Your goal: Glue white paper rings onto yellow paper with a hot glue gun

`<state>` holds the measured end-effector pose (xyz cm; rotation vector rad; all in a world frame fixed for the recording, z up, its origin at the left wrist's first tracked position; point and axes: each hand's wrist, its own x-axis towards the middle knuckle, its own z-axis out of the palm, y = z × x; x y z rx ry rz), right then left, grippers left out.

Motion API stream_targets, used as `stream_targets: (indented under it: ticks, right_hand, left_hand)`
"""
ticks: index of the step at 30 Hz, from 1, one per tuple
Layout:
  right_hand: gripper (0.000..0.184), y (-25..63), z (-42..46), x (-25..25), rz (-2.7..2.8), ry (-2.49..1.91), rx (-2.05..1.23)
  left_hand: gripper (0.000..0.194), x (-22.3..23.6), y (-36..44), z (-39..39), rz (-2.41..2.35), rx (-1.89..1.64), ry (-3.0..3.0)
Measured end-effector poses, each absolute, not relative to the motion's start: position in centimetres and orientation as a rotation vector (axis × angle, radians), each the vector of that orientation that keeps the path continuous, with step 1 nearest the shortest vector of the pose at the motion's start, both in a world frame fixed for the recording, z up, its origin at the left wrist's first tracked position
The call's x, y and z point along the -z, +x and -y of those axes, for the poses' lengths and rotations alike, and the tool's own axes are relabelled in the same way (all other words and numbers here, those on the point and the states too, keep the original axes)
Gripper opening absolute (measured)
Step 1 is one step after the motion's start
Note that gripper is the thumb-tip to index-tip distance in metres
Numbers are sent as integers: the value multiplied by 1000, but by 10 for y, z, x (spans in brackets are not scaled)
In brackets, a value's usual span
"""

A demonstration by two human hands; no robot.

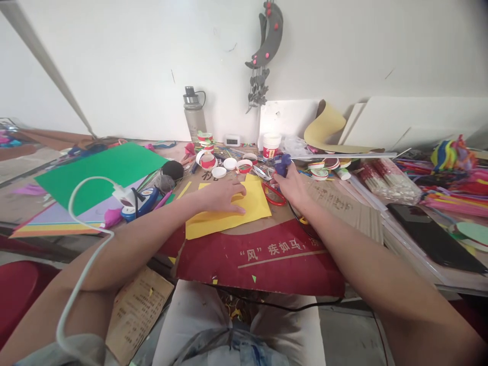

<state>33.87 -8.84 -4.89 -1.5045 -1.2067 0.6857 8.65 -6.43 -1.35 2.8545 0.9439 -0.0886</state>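
Note:
My left hand (223,197) rests over a sheet of yellow paper (251,203), its thumb and fingers spread apart. The sheet lies on a piece of cardboard (213,259) with a dark red printed front. Farther back and to the right, my right hand (292,183) is closed around a dark blue tool (282,163) that looks like a hot glue gun; my fingers hide part of it. Just below that hand lie red-handled scissors (275,199). Small round white lids (230,163) and red-and-white paper rings (244,166) sit behind the yellow sheet.
Green paper (102,173) and a blue device with a white cable (142,202) lie at left. A bottle (194,114) and a white-and-red tub (271,145) stand by the wall. At right are a phone (434,236), packaged sticks (392,180) and colourful pipe cleaners (453,198).

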Motion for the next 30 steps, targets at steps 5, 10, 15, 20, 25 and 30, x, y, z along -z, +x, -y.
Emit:
stream_targets:
  ticks: [5,10,15,20,25,30]
  right_hand:
    - [28,336,92,44,1119,-1390,-693]
    - [31,341,93,36,1032,-1302,-614]
    - [32,343,91,36,1056,-1307,-628]
    - [28,341,92,38,1073,-1245,-622]
    - [29,340,95,35,1099,-1199,-674]
    - [30,337,96,33,1119,-1115,-771]
  left_hand:
    - [50,19,119,58,-1013,-141,2840]
    - [64,26,163,60,-1051,23,2906]
    - [61,37,177,68,-1042,19,2916]
    - [62,42,175,64,-1015,14,2859]
    - [80,34,149,63,-875,-98,2776]
    - [68,13,87,60,-733,-49,2827]
